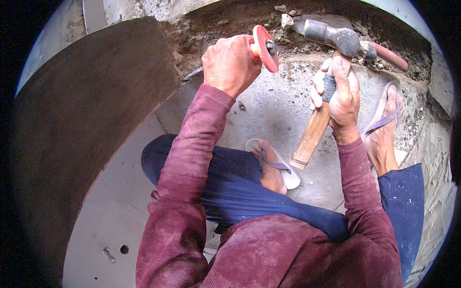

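My left hand (231,65) is closed around a chisel with a round red hand guard (262,41). Its metal end faces right toward the hammer, and the pointed blade (193,73) shows left of my wrist, close to the dark wall's edge. My right hand (343,93) grips a hammer (326,34) high on its wooden handle, just below the head, where dark wrapping binds the wood. The hammer head is raised apart from the chisel, and the handle slants down to the left.
Broken rubble (288,21) lines a ledge along the far side. A trowel with a red handle (390,56) lies there behind the hammer. A dark brown wall panel (96,96) curves along the left. My sandalled feet (272,165) stand on the dusty grey floor (254,115).
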Motion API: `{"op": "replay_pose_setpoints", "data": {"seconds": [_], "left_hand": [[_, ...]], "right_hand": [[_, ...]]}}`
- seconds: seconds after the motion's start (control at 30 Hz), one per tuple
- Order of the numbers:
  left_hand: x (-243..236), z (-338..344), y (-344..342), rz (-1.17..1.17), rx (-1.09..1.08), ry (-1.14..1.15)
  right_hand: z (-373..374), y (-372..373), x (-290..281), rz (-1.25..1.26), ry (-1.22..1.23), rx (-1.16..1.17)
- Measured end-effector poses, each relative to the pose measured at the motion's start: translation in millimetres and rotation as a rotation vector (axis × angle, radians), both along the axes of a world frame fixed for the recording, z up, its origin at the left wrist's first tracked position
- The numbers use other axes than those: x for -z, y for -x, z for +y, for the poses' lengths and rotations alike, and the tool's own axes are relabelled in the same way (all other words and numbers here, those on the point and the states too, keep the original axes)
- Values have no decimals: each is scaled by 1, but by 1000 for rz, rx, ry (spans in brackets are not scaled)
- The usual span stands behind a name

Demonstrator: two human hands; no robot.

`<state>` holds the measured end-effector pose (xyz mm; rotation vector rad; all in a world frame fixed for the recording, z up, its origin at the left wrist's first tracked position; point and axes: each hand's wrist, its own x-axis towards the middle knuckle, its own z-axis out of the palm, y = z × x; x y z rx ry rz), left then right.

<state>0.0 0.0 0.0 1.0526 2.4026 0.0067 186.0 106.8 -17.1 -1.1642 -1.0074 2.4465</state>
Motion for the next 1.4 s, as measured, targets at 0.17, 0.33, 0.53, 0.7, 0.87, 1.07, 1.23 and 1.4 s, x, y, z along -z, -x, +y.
{"op": "replay_pose_setpoints", "data": {"seconds": [0.17, 0.33, 0.53, 0.7, 0.87, 1.07, 1.23, 1.4], "left_hand": [[2, -3, 4, 27, -80, -133], [-1, -11, 9, 81, -89, -278], [-20, -15, 9, -24, -126, -370], [-16, -23, 12, 24, -75, -420], [-18, -23, 14, -6, -55, -400], [-16, -29, 13, -44, -13, -418], [-18, -25, 14, -73, -19, -349], [-16, -26, 17, -70, 29, -368]], "right_hand": [[13, 6, -17, -6, -70, -3], [12, 13, -42, 121, -130, 85], [-7, 22, -49, -84, -152, -241], [-8, 21, -64, 158, 32, 123], [-16, 20, -53, -90, -205, -334], [-25, 9, -61, 178, -106, 87], [-3, 20, -62, -139, -237, -478], [-24, 4, -61, 193, -167, -113]]}}
